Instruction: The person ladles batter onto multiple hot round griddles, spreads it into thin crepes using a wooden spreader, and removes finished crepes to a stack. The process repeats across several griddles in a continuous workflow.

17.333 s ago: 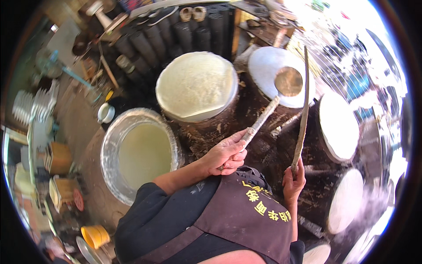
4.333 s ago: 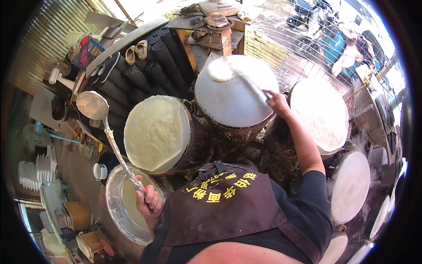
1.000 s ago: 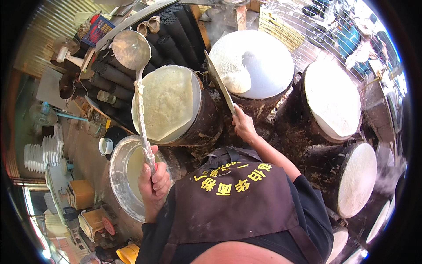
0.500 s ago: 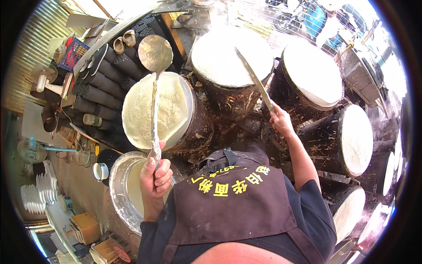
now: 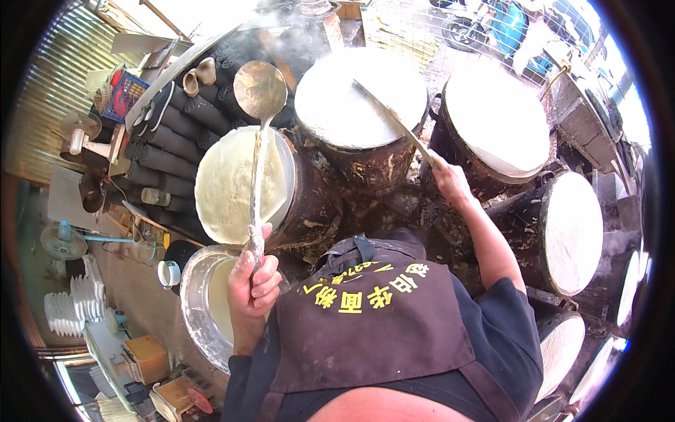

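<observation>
My left hand (image 5: 253,285) is closed round the handle of a long ladle (image 5: 260,90), raised upright. The ladle's round bowl stands beyond the rim of the left drum (image 5: 283,218), which has a pale, creamy top. In my right hand (image 5: 451,181) is a long, thin, flat blade (image 5: 395,118). It slants left across the bright white top of the middle drum (image 5: 362,158); whether it touches that surface I cannot tell. Beside my left forearm, a wide metal pot (image 5: 193,299) contains pale liquid, partly hidden by my hand.
More dark drums with white tops, including a far-right drum (image 5: 517,211), curve round my right side. Stacked black perforated cylinders (image 5: 169,151) lie at the left, with a pair of clogs (image 5: 198,76) on them. Steam rises at the back. A fan (image 5: 65,243) stands far left.
The blade's tip has swung left over the middle drum, with my right hand still gripping it. The ladle stays raised in my left hand. Steam is thicker at the back, and the view has shifted slightly.
</observation>
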`<action>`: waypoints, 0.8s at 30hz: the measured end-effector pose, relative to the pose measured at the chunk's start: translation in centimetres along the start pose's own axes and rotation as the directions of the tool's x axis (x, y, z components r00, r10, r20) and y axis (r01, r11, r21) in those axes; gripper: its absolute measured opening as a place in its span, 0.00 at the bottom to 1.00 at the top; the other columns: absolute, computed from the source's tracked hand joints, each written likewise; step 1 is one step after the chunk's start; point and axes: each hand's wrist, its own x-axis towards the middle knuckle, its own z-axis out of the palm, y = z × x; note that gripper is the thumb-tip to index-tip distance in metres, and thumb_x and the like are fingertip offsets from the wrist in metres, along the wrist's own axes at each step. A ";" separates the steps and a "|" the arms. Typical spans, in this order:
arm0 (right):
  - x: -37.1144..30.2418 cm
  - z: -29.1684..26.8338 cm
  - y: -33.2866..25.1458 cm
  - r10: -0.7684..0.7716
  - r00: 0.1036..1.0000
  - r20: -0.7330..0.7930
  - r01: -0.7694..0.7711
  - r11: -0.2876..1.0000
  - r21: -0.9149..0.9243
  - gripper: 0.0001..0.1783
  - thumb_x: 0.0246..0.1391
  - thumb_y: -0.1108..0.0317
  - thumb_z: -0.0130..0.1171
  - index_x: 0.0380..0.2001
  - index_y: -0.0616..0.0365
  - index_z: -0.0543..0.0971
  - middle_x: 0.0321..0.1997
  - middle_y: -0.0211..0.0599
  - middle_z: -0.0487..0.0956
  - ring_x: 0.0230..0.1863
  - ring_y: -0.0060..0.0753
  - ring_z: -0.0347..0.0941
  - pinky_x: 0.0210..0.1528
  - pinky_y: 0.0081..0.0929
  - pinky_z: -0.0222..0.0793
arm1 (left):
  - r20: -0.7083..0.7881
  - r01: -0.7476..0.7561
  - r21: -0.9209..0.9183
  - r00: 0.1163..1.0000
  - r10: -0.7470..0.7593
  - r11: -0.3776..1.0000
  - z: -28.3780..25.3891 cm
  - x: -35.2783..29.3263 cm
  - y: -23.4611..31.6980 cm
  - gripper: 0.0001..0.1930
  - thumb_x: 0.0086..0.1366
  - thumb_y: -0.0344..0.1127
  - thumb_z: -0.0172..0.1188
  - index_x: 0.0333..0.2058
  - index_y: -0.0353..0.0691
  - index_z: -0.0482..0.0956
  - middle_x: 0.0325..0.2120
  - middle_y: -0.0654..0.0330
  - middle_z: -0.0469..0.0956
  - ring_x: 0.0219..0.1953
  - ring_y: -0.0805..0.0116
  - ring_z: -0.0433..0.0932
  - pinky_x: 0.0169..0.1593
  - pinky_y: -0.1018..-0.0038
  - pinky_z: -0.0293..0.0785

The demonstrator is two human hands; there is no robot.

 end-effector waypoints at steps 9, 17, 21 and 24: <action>1.6 -0.7 0.1 -0.140 0.979 0.145 0.157 0.981 -0.115 0.22 0.59 0.72 0.44 0.57 0.48 0.67 0.31 0.52 0.78 0.30 0.52 0.77 0.30 0.47 0.73 | 0.011 -0.031 -0.002 0.999 0.031 1.000 2.3 2.1 -2.5 0.32 0.72 0.39 0.46 0.68 0.48 0.40 0.21 0.64 0.60 0.15 0.81 0.58 0.12 0.86 0.57; 11.0 0.7 6.2 -0.067 0.998 -0.011 0.067 0.998 0.014 0.25 0.59 0.75 0.39 0.59 0.54 0.68 0.50 0.56 0.76 0.52 0.47 0.74 0.51 0.38 0.73 | -0.061 0.020 0.007 0.998 -0.020 1.000 4.5 4.3 -3.3 0.28 0.71 0.41 0.47 0.65 0.45 0.51 0.19 0.65 0.59 0.15 0.81 0.57 0.13 0.86 0.56; 9.2 1.1 5.4 -0.187 0.982 -0.005 0.187 0.982 0.008 0.22 0.59 0.73 0.45 0.57 0.56 0.69 0.49 0.57 0.76 0.43 0.51 0.75 0.45 0.42 0.72 | -0.060 0.029 0.025 0.998 -0.027 0.999 5.0 4.5 -3.7 0.27 0.71 0.41 0.46 0.65 0.44 0.51 0.18 0.66 0.59 0.14 0.82 0.56 0.12 0.87 0.56; 10.2 -1.2 4.6 -0.145 0.988 -0.057 0.136 0.981 -0.136 0.22 0.58 0.76 0.41 0.56 0.50 0.68 0.33 0.55 0.78 0.32 0.53 0.77 0.35 0.46 0.73 | -0.097 0.026 0.039 0.995 -0.023 0.999 5.7 5.0 -3.9 0.27 0.71 0.41 0.47 0.65 0.44 0.51 0.18 0.66 0.58 0.14 0.82 0.56 0.12 0.87 0.57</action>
